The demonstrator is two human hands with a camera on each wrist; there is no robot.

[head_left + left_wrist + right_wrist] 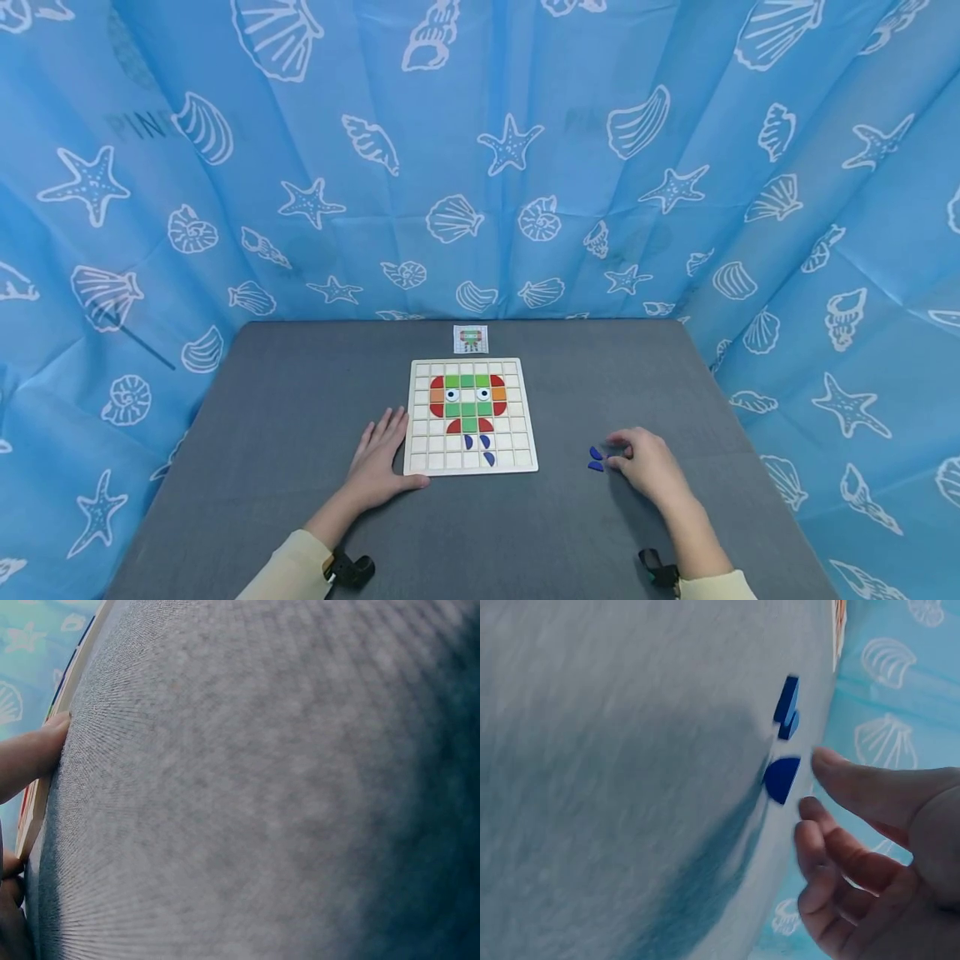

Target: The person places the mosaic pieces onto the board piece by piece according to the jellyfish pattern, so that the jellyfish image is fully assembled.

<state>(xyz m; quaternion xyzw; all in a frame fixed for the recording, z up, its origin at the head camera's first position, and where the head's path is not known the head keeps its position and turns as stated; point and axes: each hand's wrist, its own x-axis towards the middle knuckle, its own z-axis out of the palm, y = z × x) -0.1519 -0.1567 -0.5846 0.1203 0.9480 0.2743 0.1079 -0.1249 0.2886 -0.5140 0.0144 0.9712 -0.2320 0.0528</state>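
On the grey table lies a square cream grid board (432,464) bearing red, orange, green, white and blue pieces, including two eyes. My left hand (380,462) rests at its left side, fingers spread and thumb by the lower left corner. In the left wrist view, a finger (34,761) touches the board's edge. My right hand (651,467) hovers low right of the board, thumb and fingers bent and apart. Just off the fingertips in the right wrist view is a blue half-round piece (782,780); contact cannot be made out. Two blue pieces (596,453) lie just beyond.
A small picture card (471,339) showing a similar coloured figure lies behind the board. Blue curtains (510,150) with white shells and starfish hang behind and beside the table (315,367). Dark straps with devices (352,570) sit on both wrists.
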